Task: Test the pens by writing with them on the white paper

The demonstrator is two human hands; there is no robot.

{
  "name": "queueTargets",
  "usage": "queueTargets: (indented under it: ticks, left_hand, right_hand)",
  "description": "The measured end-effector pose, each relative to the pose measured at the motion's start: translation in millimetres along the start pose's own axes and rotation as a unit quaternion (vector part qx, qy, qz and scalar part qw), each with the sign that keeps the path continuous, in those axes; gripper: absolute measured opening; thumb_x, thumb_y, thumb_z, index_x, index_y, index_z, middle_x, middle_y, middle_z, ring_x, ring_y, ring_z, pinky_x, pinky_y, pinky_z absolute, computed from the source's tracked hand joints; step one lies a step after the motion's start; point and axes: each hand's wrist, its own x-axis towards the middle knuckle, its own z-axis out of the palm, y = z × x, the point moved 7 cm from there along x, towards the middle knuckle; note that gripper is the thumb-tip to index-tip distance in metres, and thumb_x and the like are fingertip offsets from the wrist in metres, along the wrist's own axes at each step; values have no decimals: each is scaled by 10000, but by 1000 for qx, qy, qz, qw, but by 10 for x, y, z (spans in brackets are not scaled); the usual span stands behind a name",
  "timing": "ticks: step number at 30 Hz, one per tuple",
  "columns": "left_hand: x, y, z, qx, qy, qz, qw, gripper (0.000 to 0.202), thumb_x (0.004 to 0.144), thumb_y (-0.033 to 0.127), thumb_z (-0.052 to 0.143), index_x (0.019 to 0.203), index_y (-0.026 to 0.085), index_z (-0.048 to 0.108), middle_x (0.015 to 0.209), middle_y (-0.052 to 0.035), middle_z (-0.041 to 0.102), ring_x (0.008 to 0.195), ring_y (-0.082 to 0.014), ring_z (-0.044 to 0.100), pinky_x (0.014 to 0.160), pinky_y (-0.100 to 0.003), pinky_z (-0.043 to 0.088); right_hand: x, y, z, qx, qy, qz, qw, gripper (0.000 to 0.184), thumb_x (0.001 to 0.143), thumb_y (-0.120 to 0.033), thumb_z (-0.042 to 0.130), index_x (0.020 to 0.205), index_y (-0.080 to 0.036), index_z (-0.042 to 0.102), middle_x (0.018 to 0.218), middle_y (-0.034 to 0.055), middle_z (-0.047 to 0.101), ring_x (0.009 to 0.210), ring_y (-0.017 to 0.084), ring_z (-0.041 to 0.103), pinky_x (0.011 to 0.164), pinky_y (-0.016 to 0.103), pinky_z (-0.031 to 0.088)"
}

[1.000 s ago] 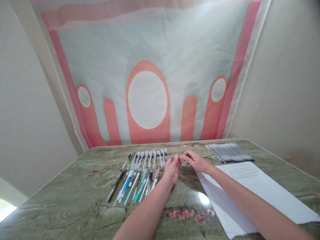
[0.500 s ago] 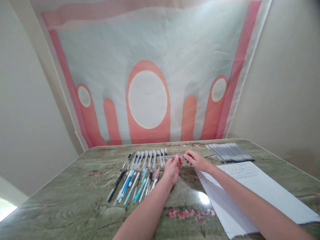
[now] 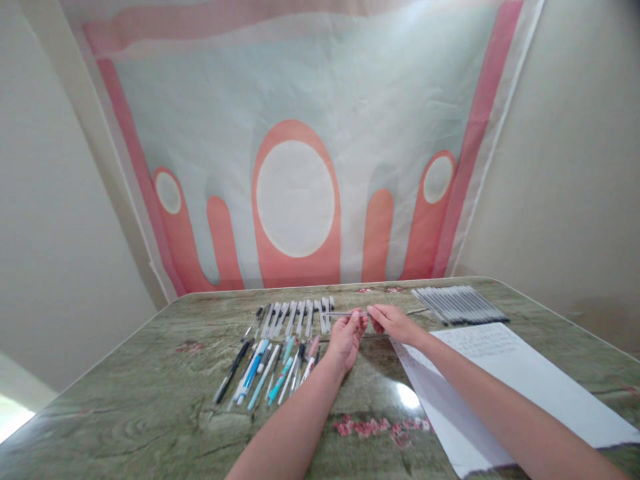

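Note:
My left hand (image 3: pixel 345 337) and my right hand (image 3: pixel 395 322) meet above the table's middle, fingers pinched together on a thin grey pen (image 3: pixel 345 313) that points left. Just left of my left hand lies a row of white pen caps or barrels (image 3: pixel 295 317). Nearer to me is a spread of several blue, teal, black and pink pens (image 3: pixel 265 370).
A white sheet of paper (image 3: pixel 515 380) with faint writing lies under my right forearm. A row of dark pens (image 3: pixel 457 303) sits at the table's far right. The green patterned table (image 3: pixel 150 407) meets a wall hung with a pink and pale cloth (image 3: pixel 295 167).
My right hand has drawn slightly closer to my left hand along the pen. Nothing else has moved.

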Motion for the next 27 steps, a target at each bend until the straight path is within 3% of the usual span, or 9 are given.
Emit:
queueTargets:
  ticks: [6,12,22,27]
  left_hand:
    - [13,5,-23,-11,11,10,1000,197,690,168,660,859,106,581,719,-33,634,647,-73,599,693,-181,480]
    - [8,24,-3,6,-3,1,1000,191,702,181,649,864,106,582,733,-33,635,655,-69,598,697,-174,473]
    - [39,38,31,24,-24,0,999,207,697,166,649,886,124,577,772,-32,639,678,-76,601,721,-198,480]
    - [5,11,72,18,-36,-14,999,174,718,191,629,870,119,581,725,-27,613,643,-72,576,668,-190,475]
  right_hand:
    - [-4,23,-11,41,-10,3,999,345,820,-494,393,741,-174,494,607,-16,548,521,107,516,467,216,412]
    - [-4,8,17,65,-27,17,997,364,827,-483,379,647,-178,463,557,-21,530,490,98,500,480,225,432]
    - [-7,85,57,224,-57,105,967,361,763,-500,484,643,-159,478,543,-34,536,450,80,513,480,220,432]
    - [12,40,2,158,-50,94,982,370,810,-479,408,640,-159,485,522,-27,511,439,84,494,449,214,411]
